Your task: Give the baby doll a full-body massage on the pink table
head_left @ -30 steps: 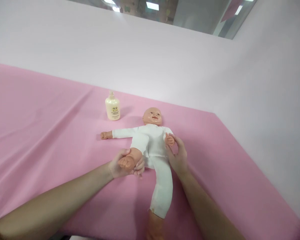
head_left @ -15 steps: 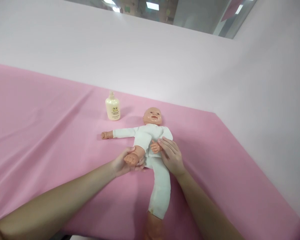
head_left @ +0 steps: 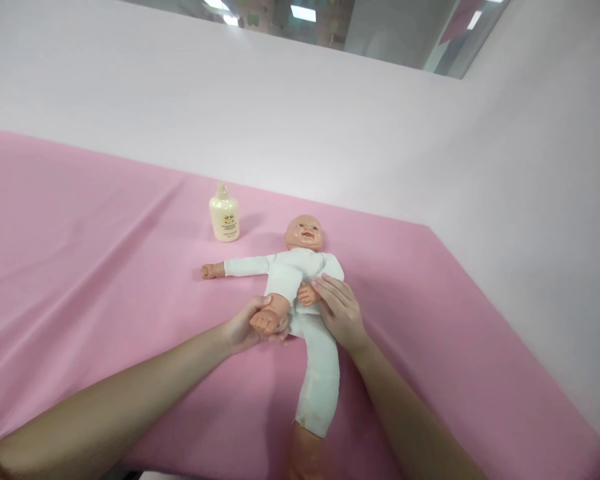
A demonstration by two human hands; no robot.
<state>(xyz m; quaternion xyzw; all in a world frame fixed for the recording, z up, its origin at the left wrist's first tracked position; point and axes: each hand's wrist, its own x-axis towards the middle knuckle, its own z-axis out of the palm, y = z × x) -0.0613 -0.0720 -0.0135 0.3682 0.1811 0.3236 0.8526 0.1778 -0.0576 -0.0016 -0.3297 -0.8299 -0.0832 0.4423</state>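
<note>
A baby doll [head_left: 313, 265] in white cloth lies on its back, its head away from me. My left hand [head_left: 247, 327] is closed around the ankle of its raised, bent leg [head_left: 281, 301], thumb on top and fingertips showing beneath. The other leg [head_left: 320, 380] stretches toward me. My right hand [head_left: 343, 312] lies over the doll's forearm on its belly, fingers straight and close together. The doll's small hand [head_left: 307, 295] sticks out beside my fingertips. My right thumb is hidden. The doll's other arm [head_left: 247, 266] points out to the left.
A cream-coloured lotion bottle [head_left: 225, 217] stands upright left of the doll's head. Pink cloth [head_left: 105, 267] with a few creases covers the table. Behind it rises a white wall [head_left: 230, 100], with a window [head_left: 320, 23] at the top.
The raised foot has shifted very slightly to the right in my left hand. Both hands keep nearly the same places on the doll, and the view has moved a little.
</note>
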